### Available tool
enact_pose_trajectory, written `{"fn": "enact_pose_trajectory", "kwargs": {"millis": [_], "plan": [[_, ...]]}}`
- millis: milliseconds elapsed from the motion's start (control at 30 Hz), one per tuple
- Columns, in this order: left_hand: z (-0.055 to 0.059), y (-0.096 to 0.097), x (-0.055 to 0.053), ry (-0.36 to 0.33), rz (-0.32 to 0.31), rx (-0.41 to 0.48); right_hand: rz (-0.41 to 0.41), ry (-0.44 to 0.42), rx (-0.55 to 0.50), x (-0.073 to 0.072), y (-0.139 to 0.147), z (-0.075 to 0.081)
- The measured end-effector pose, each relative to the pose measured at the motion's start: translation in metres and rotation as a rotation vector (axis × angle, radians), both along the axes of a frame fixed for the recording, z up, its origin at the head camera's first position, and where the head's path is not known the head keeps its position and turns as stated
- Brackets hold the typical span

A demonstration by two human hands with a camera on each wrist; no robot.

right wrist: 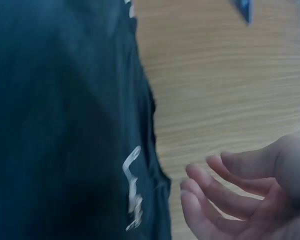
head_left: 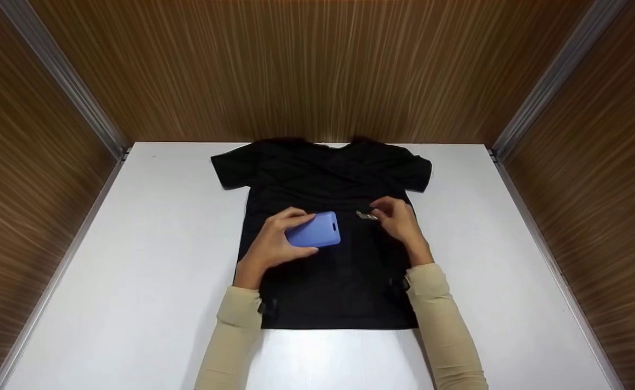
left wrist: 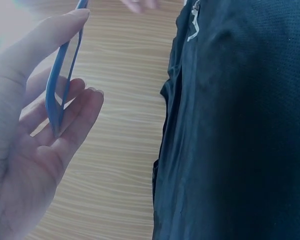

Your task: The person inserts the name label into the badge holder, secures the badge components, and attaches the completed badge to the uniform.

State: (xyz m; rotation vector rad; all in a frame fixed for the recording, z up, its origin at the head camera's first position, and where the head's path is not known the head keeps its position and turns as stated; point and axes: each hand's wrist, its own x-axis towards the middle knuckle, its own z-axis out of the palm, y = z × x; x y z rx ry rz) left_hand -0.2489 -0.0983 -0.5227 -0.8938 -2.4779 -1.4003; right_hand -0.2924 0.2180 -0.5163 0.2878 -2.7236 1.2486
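Note:
My left hand (head_left: pixel 274 244) grips a blue phone case (head_left: pixel 317 232) above the black T-shirt (head_left: pixel 339 292), thumb on one long edge and fingers on the other. The left wrist view shows the blue case (left wrist: pixel 55 95) nearly edge-on between thumb and fingers. Over the right side of the shirt, my right hand (head_left: pixel 398 219) has loosely bent fingers with nothing between them. Just beside its fingertips is a small silvery chain-like strip (head_left: pixel 366 215). In the right wrist view this crooked strip (right wrist: pixel 133 190) lies on the dark cloth, apart from the fingers.
The T-shirt is spread on a white table (head_left: pixel 149 260), its sleeves toward the back and its hem toward me. Wood-grain panels (head_left: pixel 306 70) stand behind the table and on both sides. Metal rails (head_left: pixel 68 81) run along the panel corners.

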Motion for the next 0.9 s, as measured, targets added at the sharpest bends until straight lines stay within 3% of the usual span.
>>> {"fn": "enact_pose_trajectory", "kwargs": {"millis": [167, 400, 667, 900], "plan": [[0.001, 0.0, -0.001, -0.001, 0.005, -0.005, -0.013, -0.047, 0.117, -0.013, 0.008, -0.006], [0.002, 0.0, -0.002, -0.016, 0.01, -0.015, 0.012, -0.153, 0.195, -0.028, 0.009, -0.009], [0.001, -0.001, -0.001, -0.018, 0.014, -0.013, 0.041, -0.111, 0.278, -0.036, 0.003, -0.019], [-0.002, -0.003, 0.0, -0.006, 0.012, -0.015, 0.014, -0.067, 0.333, -0.037, -0.001, -0.025]]}}
